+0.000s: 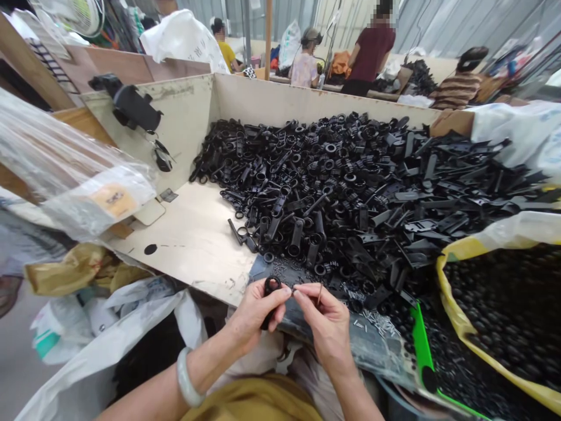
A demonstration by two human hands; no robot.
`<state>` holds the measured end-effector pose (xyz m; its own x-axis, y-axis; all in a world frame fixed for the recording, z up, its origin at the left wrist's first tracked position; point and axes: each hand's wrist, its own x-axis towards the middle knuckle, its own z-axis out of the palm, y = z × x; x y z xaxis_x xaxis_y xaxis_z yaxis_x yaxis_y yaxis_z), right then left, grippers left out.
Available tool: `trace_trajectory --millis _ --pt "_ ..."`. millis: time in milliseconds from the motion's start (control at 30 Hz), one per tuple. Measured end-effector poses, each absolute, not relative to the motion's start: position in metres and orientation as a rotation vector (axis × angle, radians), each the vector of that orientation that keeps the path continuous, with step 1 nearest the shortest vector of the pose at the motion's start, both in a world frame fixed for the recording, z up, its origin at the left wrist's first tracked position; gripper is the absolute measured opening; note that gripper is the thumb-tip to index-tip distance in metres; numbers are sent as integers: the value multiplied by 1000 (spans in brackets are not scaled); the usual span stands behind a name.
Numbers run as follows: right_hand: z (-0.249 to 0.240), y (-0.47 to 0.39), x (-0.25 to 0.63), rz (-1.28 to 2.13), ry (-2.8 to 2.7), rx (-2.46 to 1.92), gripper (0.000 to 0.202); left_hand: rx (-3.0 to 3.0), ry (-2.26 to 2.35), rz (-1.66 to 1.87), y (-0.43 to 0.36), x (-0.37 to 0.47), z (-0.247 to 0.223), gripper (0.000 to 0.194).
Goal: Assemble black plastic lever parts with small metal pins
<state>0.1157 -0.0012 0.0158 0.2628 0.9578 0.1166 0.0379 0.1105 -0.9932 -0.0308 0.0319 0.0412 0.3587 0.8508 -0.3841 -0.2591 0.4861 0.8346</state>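
The big wooden bin (245,96) fills most of what I see, its pale floor bare on my left and its back wall standing upright ahead. Heaped across it is a pile of black plastic parts (359,187), spreading from the back wall down to the near edge, with tube-ended pieces at the front. To my right a yellow bag (456,310) lies open, full of small dark pieces, and just beside it runs a green-edged tray (419,345). On my left clear plastic bags (65,169) rest on the bench edge.

Near the bin's front edge, over a grey sheet (372,345) scattered with small metal pins (372,318), my hands meet. My left hand (254,313) is closed around a black ringed clip (270,287), its ring sticking up above my thumb. My right hand (326,324) pinches a thin pin (319,294) between thumb and forefinger, fingertips drawn narrow and touching those of the left hand right at the clip. A pale bangle (186,380) sits on my left wrist.
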Motion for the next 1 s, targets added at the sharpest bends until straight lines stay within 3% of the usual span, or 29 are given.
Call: trace_trajectory --millis 1000 --pt "26 -19 133 624 -1494 -1246 13 570 955 731 19 -20 48 37"
